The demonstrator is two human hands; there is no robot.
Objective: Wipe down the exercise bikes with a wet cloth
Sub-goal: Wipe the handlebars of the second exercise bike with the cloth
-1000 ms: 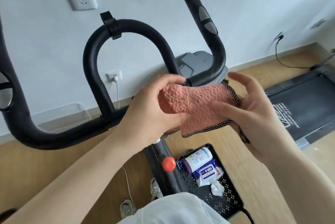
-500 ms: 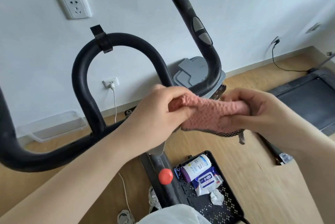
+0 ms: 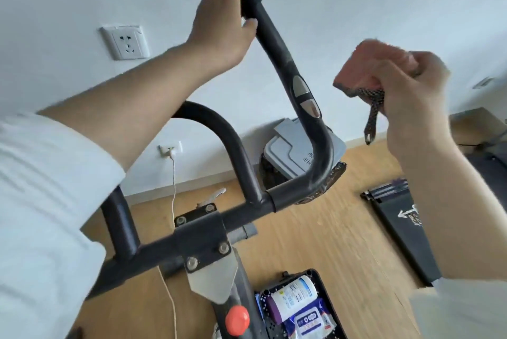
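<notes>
Cloth [image 3: 366, 64] sits bunched in the right hand [image 3: 411, 86], just right of the slanted handlebar [image 3: 274, 45] whose tip the left hand [image 3: 219, 26] grips.

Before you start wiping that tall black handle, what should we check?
1. Cloth gripped in right hand: ok.
2. Left hand holding the handlebar top: ok.
3. Cloth touching the handlebar: not ok, it is apart from the bar, to its right.
4. Cloth wet: cannot tell.
5. Strap tucked in: not ok, it dangles below the right hand.
</notes>
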